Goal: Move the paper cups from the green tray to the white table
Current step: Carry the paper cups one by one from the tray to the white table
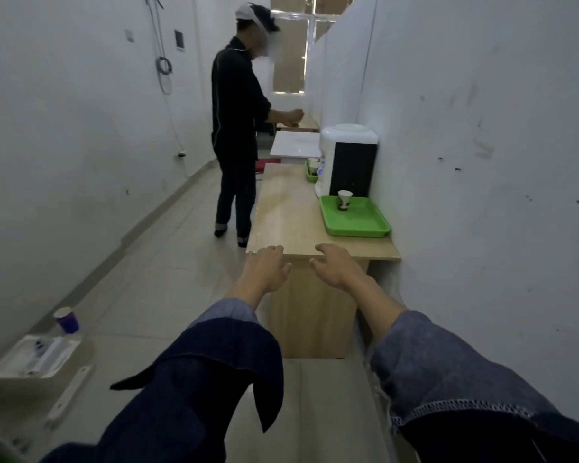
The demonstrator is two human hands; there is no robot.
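One paper cup [344, 199] stands upright at the far end of a green tray [358, 225], which lies on a wooden table [288, 215] against the right wall. A white table [295, 145] stands beyond the wooden one. My left hand [268, 267] and my right hand [336, 267] reach forward side by side at the wooden table's near edge, fingers spread, holding nothing. Both are well short of the tray.
A white water dispenser [346, 158] stands just behind the tray, with a smaller green tray holding cups [312, 170] past it. A person in dark clothes [238, 135] stands in the aisle by the white table. A blue cup [67, 319] and a white box [34, 357] sit on the floor at left.
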